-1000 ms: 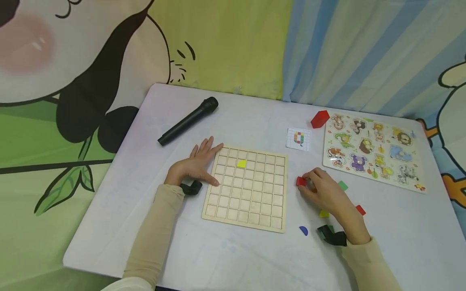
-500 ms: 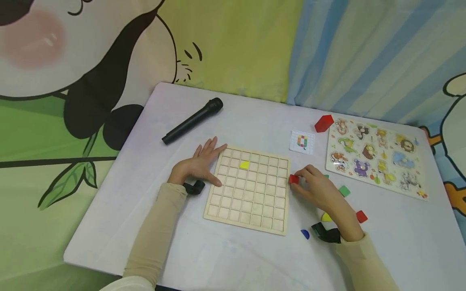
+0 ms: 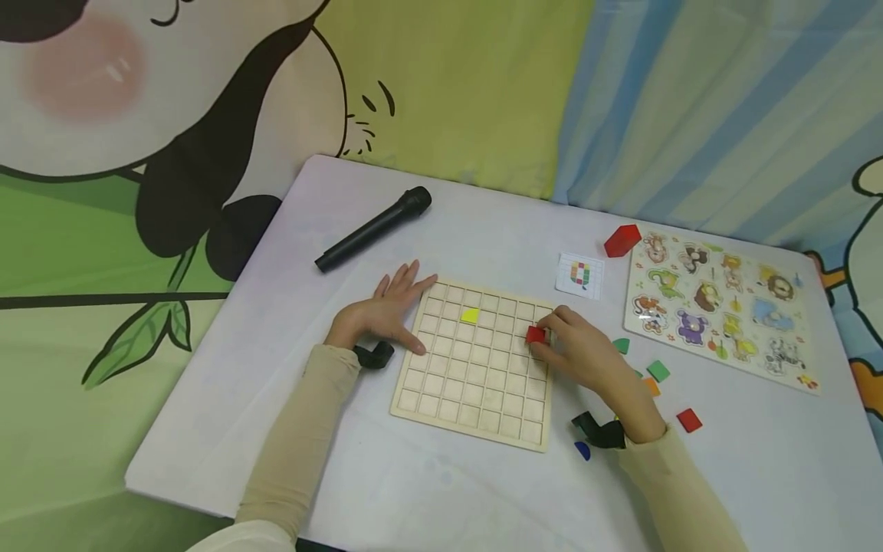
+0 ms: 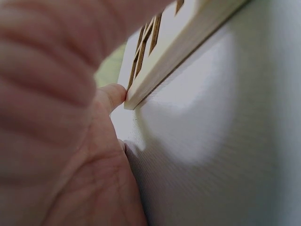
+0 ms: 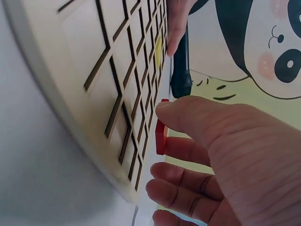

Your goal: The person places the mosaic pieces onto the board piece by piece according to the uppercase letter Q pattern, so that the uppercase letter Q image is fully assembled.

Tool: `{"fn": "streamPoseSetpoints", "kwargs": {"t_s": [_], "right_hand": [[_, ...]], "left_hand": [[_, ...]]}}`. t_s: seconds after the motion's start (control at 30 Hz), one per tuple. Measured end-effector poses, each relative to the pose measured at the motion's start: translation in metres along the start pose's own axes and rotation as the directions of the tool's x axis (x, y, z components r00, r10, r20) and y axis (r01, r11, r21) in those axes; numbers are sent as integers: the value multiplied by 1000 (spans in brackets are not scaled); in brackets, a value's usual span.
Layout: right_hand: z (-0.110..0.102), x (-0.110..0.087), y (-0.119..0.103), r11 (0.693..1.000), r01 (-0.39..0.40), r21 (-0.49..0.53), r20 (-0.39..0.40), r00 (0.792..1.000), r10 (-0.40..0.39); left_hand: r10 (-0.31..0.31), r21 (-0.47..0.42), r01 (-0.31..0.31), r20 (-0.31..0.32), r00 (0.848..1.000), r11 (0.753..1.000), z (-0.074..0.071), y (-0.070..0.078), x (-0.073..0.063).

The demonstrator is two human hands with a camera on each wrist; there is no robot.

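A wooden grid board [image 3: 483,395] lies on the white table, with a yellow tile [image 3: 471,315] that has one rounded corner set in a cell near its upper left. My left hand [image 3: 382,313] is spread along the board's left edge, thumb and fingertips touching its rim. Over the board's right side, my right hand [image 3: 576,345] pinches a red square tile [image 3: 535,335] between thumb and index finger. In the right wrist view the red tile [image 5: 161,134] is held edge-on, close to the board's cells, while the other fingers curl loosely below it.
A pattern card [image 3: 580,276] and a red block [image 3: 622,241] stand beyond the board. Right of them lies an animal puzzle [image 3: 720,307]. Loose tiles lie around the right forearm, including a red square [image 3: 689,420] and a blue half-circle [image 3: 582,451]. A black microphone [image 3: 372,230] rests at the back left.
My right hand has carried the red tile leftward from beside the board to over its right columns. The left hand keeps its place on the board's edge. The head view has shifted slightly.
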State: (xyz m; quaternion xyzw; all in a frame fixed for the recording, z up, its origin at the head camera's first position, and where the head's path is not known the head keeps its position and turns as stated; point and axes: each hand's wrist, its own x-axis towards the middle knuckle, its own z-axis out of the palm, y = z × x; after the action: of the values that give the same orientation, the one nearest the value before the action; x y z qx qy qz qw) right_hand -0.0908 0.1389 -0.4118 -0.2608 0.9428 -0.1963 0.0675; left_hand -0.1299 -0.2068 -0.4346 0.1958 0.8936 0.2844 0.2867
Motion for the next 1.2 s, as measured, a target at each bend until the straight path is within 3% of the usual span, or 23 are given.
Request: {"fn": "streamPoseSetpoints", "kwargs": {"t_s": [0.63, 1.2], "right_hand": [[13, 58, -28, 998, 67, 9, 120, 990, -67], [24, 67, -32, 996, 81, -49, 112, 991, -75]], "left_hand": [[-15, 0, 15, -9, 1000, 1000, 2, -4, 1], [-30, 18, 30, 6, 1000, 999, 0, -1, 2]]}}
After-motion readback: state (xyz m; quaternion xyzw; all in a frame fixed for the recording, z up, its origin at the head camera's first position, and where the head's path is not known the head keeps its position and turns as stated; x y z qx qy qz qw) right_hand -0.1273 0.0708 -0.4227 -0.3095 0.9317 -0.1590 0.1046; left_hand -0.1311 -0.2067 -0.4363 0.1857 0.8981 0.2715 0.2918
